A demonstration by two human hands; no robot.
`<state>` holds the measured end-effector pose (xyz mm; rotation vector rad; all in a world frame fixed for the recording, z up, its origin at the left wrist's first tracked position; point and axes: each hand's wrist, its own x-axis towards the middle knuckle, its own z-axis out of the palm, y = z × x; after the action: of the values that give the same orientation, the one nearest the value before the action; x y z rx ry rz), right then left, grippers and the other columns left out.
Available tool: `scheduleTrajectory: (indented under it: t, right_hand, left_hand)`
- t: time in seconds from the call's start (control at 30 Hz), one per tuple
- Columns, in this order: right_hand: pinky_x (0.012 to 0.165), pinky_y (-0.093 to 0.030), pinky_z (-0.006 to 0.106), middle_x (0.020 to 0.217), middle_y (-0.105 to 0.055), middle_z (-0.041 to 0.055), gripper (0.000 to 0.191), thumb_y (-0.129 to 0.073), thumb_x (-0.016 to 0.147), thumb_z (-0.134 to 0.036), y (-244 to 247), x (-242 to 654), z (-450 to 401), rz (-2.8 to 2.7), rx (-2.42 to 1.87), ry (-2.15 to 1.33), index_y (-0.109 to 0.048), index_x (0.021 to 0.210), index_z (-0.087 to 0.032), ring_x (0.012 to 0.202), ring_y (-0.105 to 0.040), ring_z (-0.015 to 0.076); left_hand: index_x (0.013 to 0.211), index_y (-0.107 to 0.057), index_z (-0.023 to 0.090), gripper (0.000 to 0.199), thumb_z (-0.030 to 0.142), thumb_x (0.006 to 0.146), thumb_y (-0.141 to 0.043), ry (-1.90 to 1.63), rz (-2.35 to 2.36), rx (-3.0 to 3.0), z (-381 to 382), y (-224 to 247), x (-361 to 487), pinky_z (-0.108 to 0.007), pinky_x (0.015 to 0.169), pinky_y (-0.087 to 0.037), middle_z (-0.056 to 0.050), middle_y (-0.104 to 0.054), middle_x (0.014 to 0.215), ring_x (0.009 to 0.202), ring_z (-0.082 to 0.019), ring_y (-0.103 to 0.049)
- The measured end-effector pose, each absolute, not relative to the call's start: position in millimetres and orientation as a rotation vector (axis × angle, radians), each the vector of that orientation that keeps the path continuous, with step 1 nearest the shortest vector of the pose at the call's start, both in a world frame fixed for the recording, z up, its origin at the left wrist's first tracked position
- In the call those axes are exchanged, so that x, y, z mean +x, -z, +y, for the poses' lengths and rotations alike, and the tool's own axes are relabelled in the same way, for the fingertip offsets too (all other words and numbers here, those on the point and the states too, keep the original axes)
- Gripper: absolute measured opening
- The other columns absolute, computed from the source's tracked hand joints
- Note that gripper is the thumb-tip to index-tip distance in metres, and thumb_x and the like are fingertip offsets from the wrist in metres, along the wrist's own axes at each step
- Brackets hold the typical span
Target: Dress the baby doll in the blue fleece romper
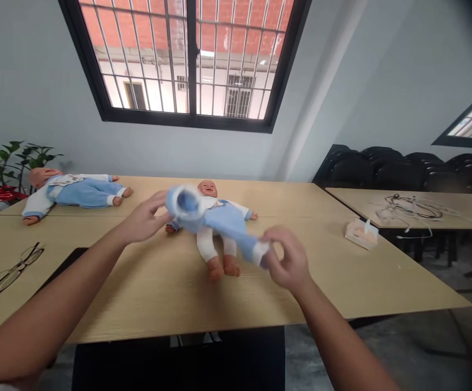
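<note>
- Head view, 2 bare hands raised over a table (321,282), 1 garment between them.
- Garment (224,230), 1: blue, white trim, blurred; off the tabletop, stretched aslant from left hand to right, its round opening at the left end, facing the viewer, and a white cuff at the lower right end.
- Left hand (148,217), 1: thumb and fingers closed on the rim of the opening, at its left side; fingertips blurred.
- Right hand (287,258), 1: thumb and forefinger pinching the cuff; set lower and nearer than the left.
- Doll (206,247), 1: on its back beyond the garment, between the 2 hands; head away, bare feet toward the near edge, white on both legs; the garment crosses in front of its body.
- Second doll (83,191), 1: lying at far left, blue and white clothes, well apart from both hands.
- Glasses (21,264), 1 pair: on the table, left of the left forearm.
- Black flat item (67,263), 1: partly hidden by the same forearm.
- Tissue box (360,234), 1: right of the right hand, well apart, 1 tissue up.
- Cables (417,209), white and dark: loosely heaped on another table (352,202), farther right.
</note>
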<state>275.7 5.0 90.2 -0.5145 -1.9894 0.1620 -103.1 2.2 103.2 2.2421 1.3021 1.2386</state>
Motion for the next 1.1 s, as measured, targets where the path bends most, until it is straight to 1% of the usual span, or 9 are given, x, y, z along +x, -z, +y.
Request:
scheduleTrajectory:
  t: [0.13, 0.23, 0.37, 0.47, 0.53, 0.63, 0.73, 0.93, 1.1]
  right_hand:
    - [0.067, -0.049, 0.035, 0.089, -0.069, 0.0045, 0.022, -0.054, 0.088, -0.017, -35, 300, -37, -2.567, -0.577, -0.365, -0.063, 0.106, -0.025, 0.078, -0.065, 0.0225]
    - [0.068, -0.049, 0.035, 0.095, -0.071, 0.0059, 0.020, -0.058, 0.092, -0.031, -15, 304, -42, -2.800, -0.596, -0.442, -0.064, 0.110, -0.023, 0.080, -0.066, 0.0231]
    - [0.078, -0.050, 0.036, 0.106, -0.071, 0.0085, 0.022, -0.049, 0.102, -0.033, -19, 270, -5, -2.705, -0.692, -0.356, -0.064, 0.114, -0.023, 0.094, -0.065, 0.0238]
    - [0.088, -0.049, 0.038, 0.116, -0.068, 0.0113, 0.025, -0.053, 0.103, -0.037, -22, 222, 40, -2.621, -0.795, -0.243, -0.064, 0.120, -0.022, 0.108, -0.061, 0.0259]
    - [0.100, -0.047, 0.044, 0.124, -0.065, 0.0147, 0.039, -0.064, 0.098, -0.044, -15, 192, 68, -2.620, -0.796, -0.191, -0.062, 0.126, -0.018, 0.117, -0.057, 0.0291]
    - [0.107, -0.043, 0.048, 0.128, -0.062, 0.0184, 0.038, -0.076, 0.089, -0.044, 2, 167, 97, -2.636, -0.820, -0.158, -0.066, 0.111, -0.014, 0.125, -0.053, 0.0327]
    - [0.105, -0.044, 0.046, 0.118, -0.066, 0.0138, 0.020, -0.074, 0.091, -0.035, 16, 165, 107, -2.613, -0.729, -0.200, -0.063, 0.093, -0.018, 0.119, -0.055, 0.0291]
    - [0.112, -0.041, 0.049, 0.098, -0.068, 0.0069, 0.017, -0.061, 0.100, -0.032, 19, 174, 103, -2.429, -0.436, -0.204, -0.057, 0.086, -0.025, 0.104, -0.060, 0.0239]
    - [0.091, -0.051, 0.040, 0.106, -0.070, 0.0100, 0.027, -0.054, 0.104, -0.047, 15, 180, 85, -2.412, -0.368, -0.369, -0.056, 0.092, -0.023, 0.098, -0.064, 0.0238]
  left_hand:
    - [0.117, -0.076, 0.038, 0.025, 0.043, 0.095, -0.064, -0.514, 1.142, 2.223, -44, -45, -112, -0.047, 0.116, -0.044, -0.002, -0.063, 0.145, 0.135, -0.026, -0.057]
    - [0.124, -0.073, 0.037, 0.032, 0.045, 0.095, -0.063, -0.346, 1.080, 2.014, -55, -15, -114, -0.048, 0.110, -0.049, -0.004, -0.064, 0.144, 0.130, -0.026, -0.062]
    - [0.127, -0.070, 0.029, 0.037, 0.049, 0.100, -0.053, -0.591, 1.212, 2.008, -26, -6, -102, -0.046, 0.108, -0.050, -0.007, -0.071, 0.132, 0.122, -0.025, -0.065]
    - [0.134, -0.064, 0.025, 0.046, 0.051, 0.096, -0.060, -0.868, 1.339, 2.106, 12, 0, -81, -0.048, 0.117, -0.041, -0.011, -0.066, 0.139, 0.131, -0.028, -0.058]
    - [0.141, -0.058, 0.021, 0.060, 0.054, 0.091, -0.065, -0.972, 1.409, 2.088, 34, 9, -68, -0.048, 0.118, -0.039, -0.014, -0.060, 0.145, 0.135, -0.030, -0.054]
    - [0.142, -0.058, 0.017, 0.064, 0.055, 0.091, -0.065, -0.938, 1.442, 2.080, 53, 29, -56, -0.042, 0.104, -0.049, -0.012, -0.069, 0.123, 0.114, -0.028, -0.064]
    - [0.123, -0.070, 0.019, 0.051, 0.057, 0.091, -0.065, -0.847, 1.406, 2.143, 55, 42, -57, -0.035, 0.085, -0.051, -0.004, -0.067, 0.090, 0.085, -0.021, -0.062]
    - [0.100, -0.067, 0.020, 0.044, 0.058, 0.080, -0.079, -0.904, 1.239, 2.306, 44, 38, -65, -0.039, 0.100, -0.045, -0.009, -0.066, 0.113, 0.109, -0.026, -0.059]
    - [0.085, -0.064, 0.021, 0.035, 0.053, 0.083, -0.077, -0.817, 1.413, 2.370, 38, 27, -69, -0.038, 0.090, -0.044, -0.002, -0.064, 0.087, 0.091, -0.024, -0.058]
